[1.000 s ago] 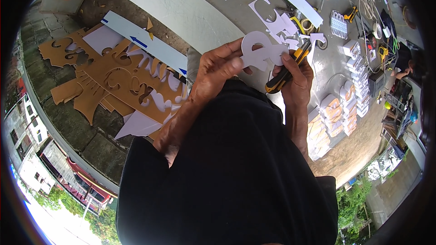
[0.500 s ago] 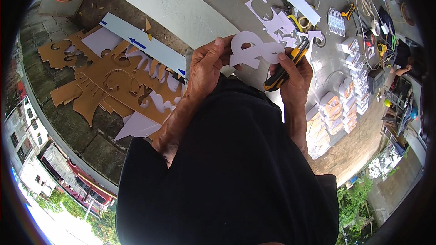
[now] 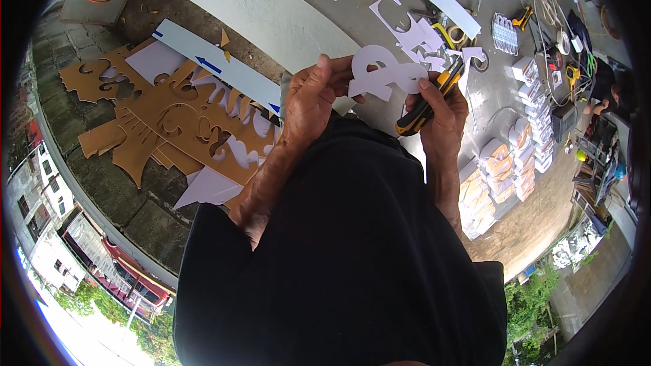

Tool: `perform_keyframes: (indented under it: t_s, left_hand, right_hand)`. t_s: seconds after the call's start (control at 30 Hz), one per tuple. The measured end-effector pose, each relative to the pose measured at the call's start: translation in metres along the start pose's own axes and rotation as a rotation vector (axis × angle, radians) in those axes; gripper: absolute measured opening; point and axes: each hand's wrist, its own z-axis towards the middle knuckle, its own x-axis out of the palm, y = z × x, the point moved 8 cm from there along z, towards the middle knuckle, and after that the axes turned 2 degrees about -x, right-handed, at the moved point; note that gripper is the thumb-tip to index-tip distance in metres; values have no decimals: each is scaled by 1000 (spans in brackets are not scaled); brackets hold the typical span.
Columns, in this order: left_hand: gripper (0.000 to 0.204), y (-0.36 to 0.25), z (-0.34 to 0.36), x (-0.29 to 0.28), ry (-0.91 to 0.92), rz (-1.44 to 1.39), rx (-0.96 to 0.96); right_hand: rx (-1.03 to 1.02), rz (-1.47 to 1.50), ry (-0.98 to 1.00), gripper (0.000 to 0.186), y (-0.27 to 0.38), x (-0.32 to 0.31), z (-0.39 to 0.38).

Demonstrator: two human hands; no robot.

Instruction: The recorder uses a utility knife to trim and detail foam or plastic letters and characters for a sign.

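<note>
A thin white cut-out (image 3: 390,73) with a looped, curling outline is held up in front of me between both hands. My left hand (image 3: 306,105) is at its left side, fingers curled behind the edge and thumb raised off it. At the other end, my right hand (image 3: 444,114) pinches the cut-out's tip under the thumb. That same hand also grips a yellow-and-black utility knife (image 3: 415,118), which slants across the palm with its upper end away from me. Whether the blade is out cannot be made out.
Brown sheets with curly cut-outs (image 3: 152,118) lie to the left, beside a white strip with blue arrows (image 3: 227,69). A long pale panel (image 3: 251,10) lies ahead. White scraps (image 3: 400,27), tape and tools litter the right, near stacked white shapes (image 3: 498,166). Another person's arm (image 3: 597,105) shows far right.
The cut-out has shifted slightly right, and its left loop is turned a little. My left fingers show less through its opening. The knife stays in my right hand.
</note>
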Motion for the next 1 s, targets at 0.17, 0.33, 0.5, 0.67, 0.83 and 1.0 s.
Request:
perform_keyframes:
  t_s: [0.17,0.33,0.5,0.67,0.83,1.0]
  left_hand:
    - [42,3,-9,22,27,249,57]
    - [37,5,-3,20,36,233,84]
    - [34,0,3,3,-85,257,84]
    - [30,-8,11,-34,-250,320,-19]
    - [27,-11,25,-51,-178,778,-69]
    - [24,-16,46,-63,-93,1168,148]
  right_hand:
    - [12,139,10,25,-5,1,4]
    - [38,180,19,26,-9,2,3]
    - [136,60,46,29,-19,6,-4]
    - [167,-32,70,36,-26,-5,0]
    - [167,-236,90,34,-41,-17,4]
    - [183,-252,163,32,-56,-18,4]
